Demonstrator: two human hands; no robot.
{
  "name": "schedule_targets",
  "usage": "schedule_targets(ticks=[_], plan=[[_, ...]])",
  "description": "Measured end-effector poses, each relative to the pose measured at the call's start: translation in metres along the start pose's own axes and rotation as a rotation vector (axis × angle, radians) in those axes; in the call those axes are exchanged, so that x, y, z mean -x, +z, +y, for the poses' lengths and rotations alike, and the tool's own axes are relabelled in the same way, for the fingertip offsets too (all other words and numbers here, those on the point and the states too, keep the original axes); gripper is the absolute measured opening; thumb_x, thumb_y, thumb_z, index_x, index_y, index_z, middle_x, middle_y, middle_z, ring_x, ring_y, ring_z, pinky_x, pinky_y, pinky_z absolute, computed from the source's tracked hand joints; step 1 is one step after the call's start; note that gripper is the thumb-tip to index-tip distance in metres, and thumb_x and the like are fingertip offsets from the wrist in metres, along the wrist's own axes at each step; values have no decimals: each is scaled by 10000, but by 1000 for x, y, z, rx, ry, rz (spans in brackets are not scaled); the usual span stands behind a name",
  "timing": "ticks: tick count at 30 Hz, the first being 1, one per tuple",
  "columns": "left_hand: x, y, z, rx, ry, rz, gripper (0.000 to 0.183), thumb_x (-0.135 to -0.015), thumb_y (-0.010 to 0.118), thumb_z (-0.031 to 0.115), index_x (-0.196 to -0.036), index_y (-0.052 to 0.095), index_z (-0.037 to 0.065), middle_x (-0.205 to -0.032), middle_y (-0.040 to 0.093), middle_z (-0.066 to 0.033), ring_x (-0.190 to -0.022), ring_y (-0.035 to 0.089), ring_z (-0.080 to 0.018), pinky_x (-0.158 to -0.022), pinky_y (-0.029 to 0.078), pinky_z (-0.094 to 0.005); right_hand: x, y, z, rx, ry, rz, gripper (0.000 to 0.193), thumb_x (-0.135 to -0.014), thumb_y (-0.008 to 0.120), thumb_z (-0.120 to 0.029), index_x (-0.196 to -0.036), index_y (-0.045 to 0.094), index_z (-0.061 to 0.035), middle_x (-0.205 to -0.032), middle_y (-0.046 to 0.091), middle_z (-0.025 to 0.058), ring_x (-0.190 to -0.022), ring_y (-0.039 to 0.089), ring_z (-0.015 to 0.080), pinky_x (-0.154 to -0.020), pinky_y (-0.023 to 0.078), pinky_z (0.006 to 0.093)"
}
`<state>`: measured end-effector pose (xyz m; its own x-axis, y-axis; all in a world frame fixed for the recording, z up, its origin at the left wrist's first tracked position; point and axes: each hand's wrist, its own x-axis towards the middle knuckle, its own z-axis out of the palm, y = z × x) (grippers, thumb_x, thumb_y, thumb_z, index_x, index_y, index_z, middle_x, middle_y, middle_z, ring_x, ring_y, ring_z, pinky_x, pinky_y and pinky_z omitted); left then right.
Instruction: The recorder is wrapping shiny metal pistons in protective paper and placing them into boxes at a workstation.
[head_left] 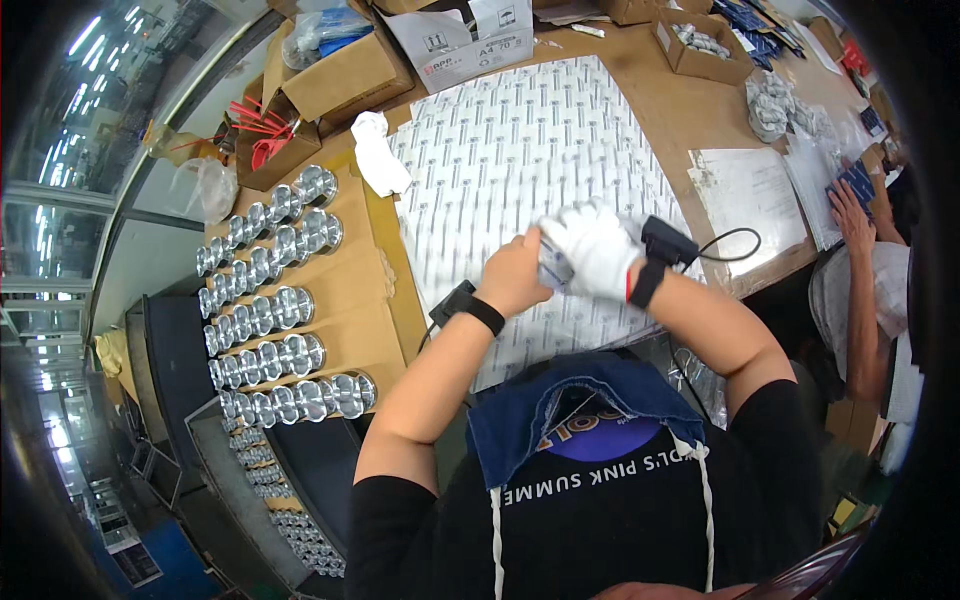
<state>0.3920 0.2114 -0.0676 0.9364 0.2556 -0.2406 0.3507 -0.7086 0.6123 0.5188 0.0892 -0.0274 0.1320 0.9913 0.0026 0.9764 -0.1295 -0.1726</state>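
Observation:
Over the patterned white paper sheet (pixel 480 190), my two hands meet around a small shiny metal part, probably a piston (pixel 554 268), mostly hidden by fingers. My bare left hand (pixel 515 274) is closed on its left side. A white knitted glove covers my right hand (pixel 592 250), which is wrapped over the part from the right and slightly smeared by motion. To the left, rows of shiny metal pistons (pixel 285 310) lie on a sheet of cardboard (pixel 350 290). A second white glove or cloth (pixel 380 155) rests at the paper's left edge.
Open cardboard boxes (pixel 350 80) and a white printed carton (pixel 450 45) line the far side. A small box of parts (pixel 703 50) stands far right, near bagged parts (pixel 785 110). A co-worker's hand (pixel 852 212) reaches in at right. More pistons (pixel 300 540) sit lower left.

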Motion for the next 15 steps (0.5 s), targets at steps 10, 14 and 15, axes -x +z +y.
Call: schedule_targets(ticks=[10,14,15], plan=[[-4,-63,15,-520,-74,-123,1075,-563,800,507,-1402,274,88,-1283,426,-281,-1204,393,-445,-957,212,-693,-27,2,46,-279,121,-47,689,-580,727,-506,-1131,577,-121,-988,632,159,-921,598,333,-844,455,429],[-20,-24,-20,-383,-198,-19,1168,-561,821,375,-1437,110,73,-1267,455,-274,-1108,510,-399,-906,400,-523,-13,25,50,40,184,-8,950,-490,724,-656,-1267,477,-169,-1270,467,108,-1174,381,402,-1003,205,580],[-28,-23,-22,-166,-235,34,1184,-563,827,352,-1439,89,57,-1254,479,-261,-1073,555,-370,-866,466,-440,-11,35,53,43,187,-6,950,-490,724,-656,-1267,477,-169,-1270,467,108,-1174,381,402,-1003,205,580]])
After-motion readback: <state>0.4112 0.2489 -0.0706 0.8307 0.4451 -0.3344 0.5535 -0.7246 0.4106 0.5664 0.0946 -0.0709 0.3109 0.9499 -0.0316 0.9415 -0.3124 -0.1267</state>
